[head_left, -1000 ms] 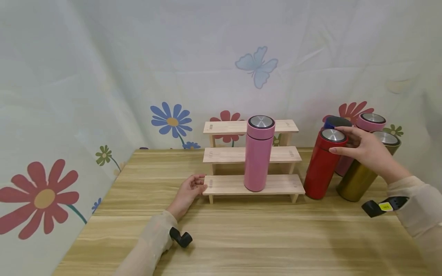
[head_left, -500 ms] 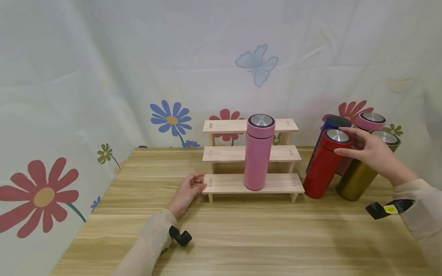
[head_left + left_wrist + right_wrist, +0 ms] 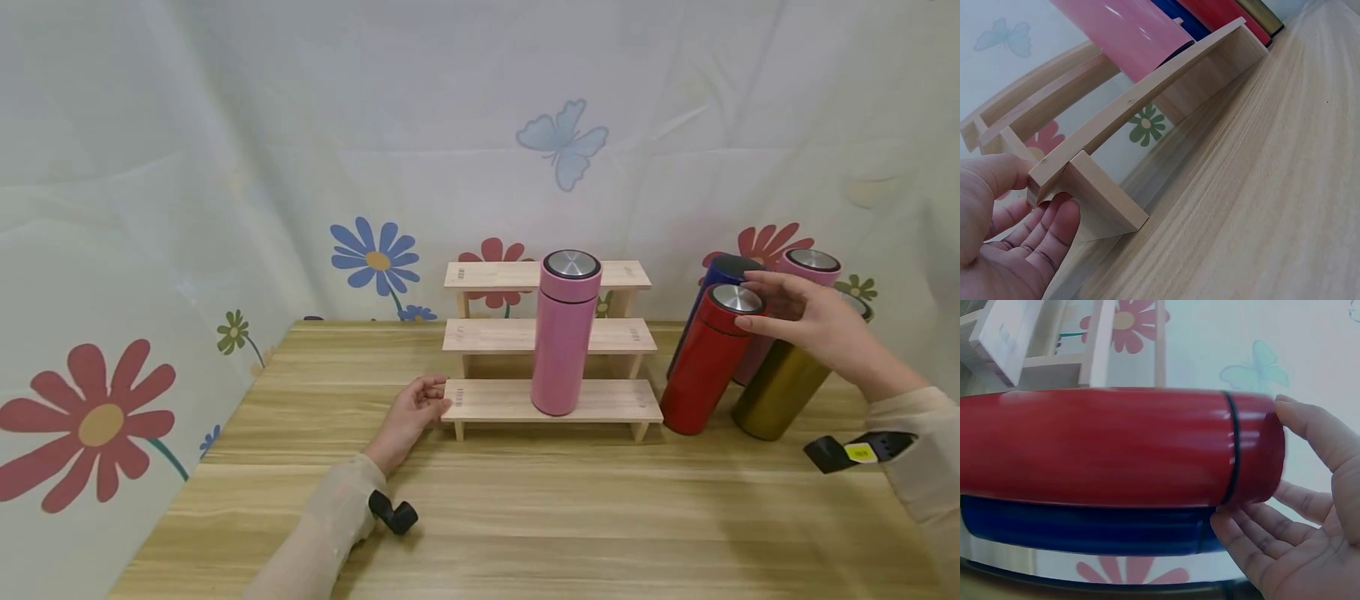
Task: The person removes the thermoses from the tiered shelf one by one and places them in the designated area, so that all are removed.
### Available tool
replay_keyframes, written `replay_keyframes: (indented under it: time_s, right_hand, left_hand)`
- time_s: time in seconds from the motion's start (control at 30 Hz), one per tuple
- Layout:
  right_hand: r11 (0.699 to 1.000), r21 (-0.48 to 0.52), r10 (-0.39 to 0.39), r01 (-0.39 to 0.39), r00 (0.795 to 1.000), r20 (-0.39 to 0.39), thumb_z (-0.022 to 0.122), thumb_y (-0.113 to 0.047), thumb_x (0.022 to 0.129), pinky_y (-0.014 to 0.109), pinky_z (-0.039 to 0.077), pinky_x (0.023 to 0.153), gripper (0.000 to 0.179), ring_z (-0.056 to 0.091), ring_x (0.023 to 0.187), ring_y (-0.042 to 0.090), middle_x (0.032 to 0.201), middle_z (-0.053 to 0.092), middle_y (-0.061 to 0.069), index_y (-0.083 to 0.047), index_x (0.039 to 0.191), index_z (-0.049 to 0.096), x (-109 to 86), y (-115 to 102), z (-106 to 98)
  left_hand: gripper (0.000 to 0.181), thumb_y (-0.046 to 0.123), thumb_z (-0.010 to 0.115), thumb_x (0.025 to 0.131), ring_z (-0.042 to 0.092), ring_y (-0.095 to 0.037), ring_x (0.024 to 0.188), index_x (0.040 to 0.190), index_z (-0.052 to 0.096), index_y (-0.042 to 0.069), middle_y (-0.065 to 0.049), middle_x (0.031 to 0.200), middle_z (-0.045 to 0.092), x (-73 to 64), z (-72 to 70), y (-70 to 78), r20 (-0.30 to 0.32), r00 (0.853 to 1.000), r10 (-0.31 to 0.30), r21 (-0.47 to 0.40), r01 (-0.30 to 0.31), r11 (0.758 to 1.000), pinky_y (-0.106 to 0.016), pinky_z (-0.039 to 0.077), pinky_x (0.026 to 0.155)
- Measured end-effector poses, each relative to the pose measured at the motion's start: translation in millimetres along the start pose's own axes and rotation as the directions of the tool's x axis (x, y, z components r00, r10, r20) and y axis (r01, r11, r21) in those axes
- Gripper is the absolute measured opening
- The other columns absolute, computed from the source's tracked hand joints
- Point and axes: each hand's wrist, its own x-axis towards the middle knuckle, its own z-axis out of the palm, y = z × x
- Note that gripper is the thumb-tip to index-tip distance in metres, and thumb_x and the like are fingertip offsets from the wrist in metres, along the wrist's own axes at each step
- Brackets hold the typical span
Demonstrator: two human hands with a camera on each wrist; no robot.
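A pink thermos (image 3: 562, 350) stands upright on the lowest tier of a three-tier wooden display rack (image 3: 487, 400). My left hand (image 3: 408, 421) pinches the left end of that tier, thumb at the board's end and fingers under it in the left wrist view. To the right of the rack is a red thermos (image 3: 701, 375), whose foot is on the table. My right hand (image 3: 821, 329) holds its lid between thumb and fingers; in the right wrist view the thumb touches the lid's (image 3: 1263, 450) top rim. The fingers lie along the opposite side.
Behind the red thermos stand a blue thermos (image 3: 723, 271) and a second pink thermos (image 3: 810, 265), both partly hidden. A gold thermos (image 3: 780, 396) stands to the right, below my right hand. A printed curtain (image 3: 262, 150) hangs behind the wooden table (image 3: 525, 517).
The top of the red thermos has shifted slightly right with my right hand, its foot staying put. More of the blue thermos shows. My left hand has not moved.
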Motion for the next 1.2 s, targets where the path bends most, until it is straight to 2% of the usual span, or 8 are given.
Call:
replay_keyframes:
  time_s: [0.1,0.2,0.23,0.4,0.7,0.87,1.07,1.2]
  right_hand:
    - [1.0,-0.001,-0.016,0.016,1.0,-0.005,0.068,-0.024,0.09,-0.003,0.038,0.073,0.063,0.045,0.09,-0.028,0.125,0.058,-0.011,-0.003,0.143,0.041,1.6,-7.0,-3.9]
    - [1.0,-0.022,-0.015,0.015,1.0,-0.007,0.066,-0.025,0.091,-0.004,0.036,0.073,0.062,0.042,0.091,-0.028,0.136,0.051,0.017,-0.003,0.143,0.041,3.2,-14.8,-7.3]
    - [1.0,-0.024,-0.012,0.011,1.0,-0.007,0.066,-0.026,0.091,-0.004,0.036,0.072,0.062,0.042,0.092,-0.028,0.136,0.049,0.02,-0.003,0.143,0.041,4.0,-17.1,-8.5]
    - [0.999,-0.036,0.008,-0.008,1.0,0.003,0.063,-0.03,0.093,-0.005,0.035,0.071,0.062,0.041,0.093,-0.023,0.139,0.046,0.022,-0.004,0.144,0.039,7.4,-25.2,-14.2]
    - [0.998,-0.048,-0.035,0.034,0.999,-0.02,0.063,-0.031,0.093,-0.004,0.034,0.071,0.063,0.039,0.093,-0.025,0.143,0.046,0.023,-0.01,0.147,0.038,14.8,-40.1,-19.0]
    - [0.997,-0.047,-0.056,0.055,0.998,-0.028,0.063,-0.031,0.093,-0.004,0.034,0.072,0.063,0.041,0.092,-0.025,0.142,0.048,0.022,-0.014,0.147,0.038,18.4,-51.3,-13.8]
    - [0.994,0.027,-0.103,0.104,0.994,-0.019,0.063,-0.027,0.093,-0.002,0.037,0.076,0.06,0.044,0.096,-0.023,0.139,0.05,0.02,-0.013,0.146,0.039,22.4,-66.9,-0.8]
    - [0.992,0.061,-0.107,0.107,0.994,-0.009,0.064,-0.027,0.093,-0.001,0.04,0.076,0.06,0.05,0.102,-0.013,0.14,0.05,0.019,-0.013,0.146,0.04,27.6,-74.1,9.5]
  left_hand:
    - [0.044,0.0,0.059,0.091,0.051,-0.01,0.085,0.133,0.048,-0.002,-0.005,0.102,0.051,0.8,0.4,-0.4,-0.002,1.0,0.001,-0.002,-0.001,1.0,-0.018,0.047,0.067]
    - [0.044,0.0,0.06,0.091,0.051,-0.01,0.085,0.133,0.048,-0.001,-0.005,0.102,0.051,1.1,0.5,-1.0,-0.002,1.0,-0.001,0.0,0.001,1.0,-0.019,0.048,0.068]
    - [0.044,0.0,0.06,0.091,0.051,-0.01,0.085,0.133,0.048,-0.001,-0.006,0.103,0.051,1.2,0.5,-0.9,-0.001,1.0,-0.001,0.0,0.001,1.0,-0.019,0.048,0.068]
    - [0.044,0.001,0.06,0.091,0.051,-0.01,0.087,0.133,0.048,-0.001,-0.006,0.104,0.051,1.0,0.5,-0.3,0.004,1.0,0.001,0.002,-0.001,1.0,-0.018,0.047,0.068]
    - [0.044,0.001,0.06,0.09,0.051,-0.01,0.086,0.133,0.048,-0.001,-0.006,0.103,0.051,0.5,-0.1,0.4,0.004,1.0,0.003,-0.002,-0.003,1.0,-0.019,0.047,0.068]
    - [0.044,0.001,0.06,0.09,0.051,-0.01,0.085,0.132,0.049,-0.001,-0.006,0.103,0.051,0.3,-0.4,-1.3,-0.001,1.0,0.001,-0.004,-0.001,1.0,-0.019,0.047,0.067]
    - [0.044,0.002,0.06,0.09,0.051,-0.011,0.087,0.133,0.049,-0.001,-0.007,0.105,0.051,-0.3,-0.2,-1.2,-0.001,1.0,-0.001,0.002,0.001,1.0,-0.019,0.047,0.067]
    - [0.044,0.002,0.061,0.091,0.051,-0.011,0.087,0.133,0.048,-0.001,-0.009,0.106,0.051,0.9,-0.1,-0.7,0.001,1.0,0.001,0.004,-0.001,1.0,-0.019,0.047,0.068]
